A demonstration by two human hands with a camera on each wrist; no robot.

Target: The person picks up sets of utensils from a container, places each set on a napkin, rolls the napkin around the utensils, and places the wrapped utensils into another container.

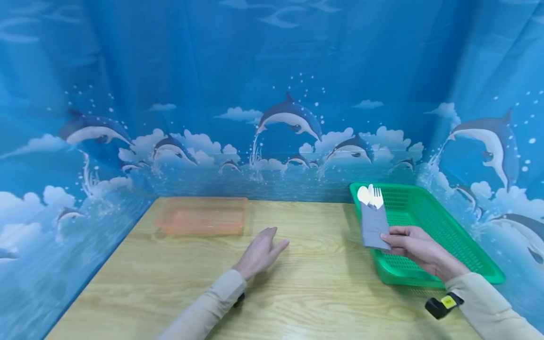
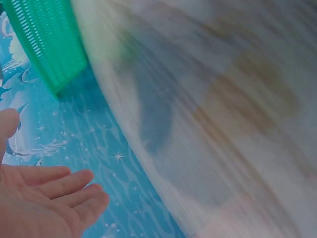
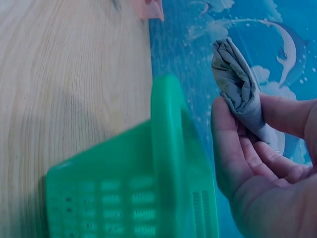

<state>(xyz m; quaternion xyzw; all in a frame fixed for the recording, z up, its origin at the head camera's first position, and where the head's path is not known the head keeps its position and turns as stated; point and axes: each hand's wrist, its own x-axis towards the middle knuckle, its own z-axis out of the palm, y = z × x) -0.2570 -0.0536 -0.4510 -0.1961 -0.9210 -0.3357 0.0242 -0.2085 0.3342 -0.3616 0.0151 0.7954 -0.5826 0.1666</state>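
My right hand [image 1: 418, 248] pinches the lower end of a grey cloth cutlery pouch [image 1: 374, 226] between thumb and fingers. From the pouch's top stick out a white spoon [image 1: 363, 194], a white fork [image 1: 377, 196] and a third white handle or blade between them. The pouch is over the left rim of a green basket [image 1: 442, 222]. In the right wrist view the folded end of the pouch [image 3: 237, 79] faces the camera. My left hand [image 1: 260, 252] is over the middle of the table with fingers extended, holding nothing; its palm shows in the left wrist view.
A translucent orange tray [image 1: 204, 216] lies at the table's back left. The wooden table [image 1: 297, 293] ends at a blue dolphin-print curtain [image 1: 276, 61] behind and at the sides. The basket's raised rim stands at the right.
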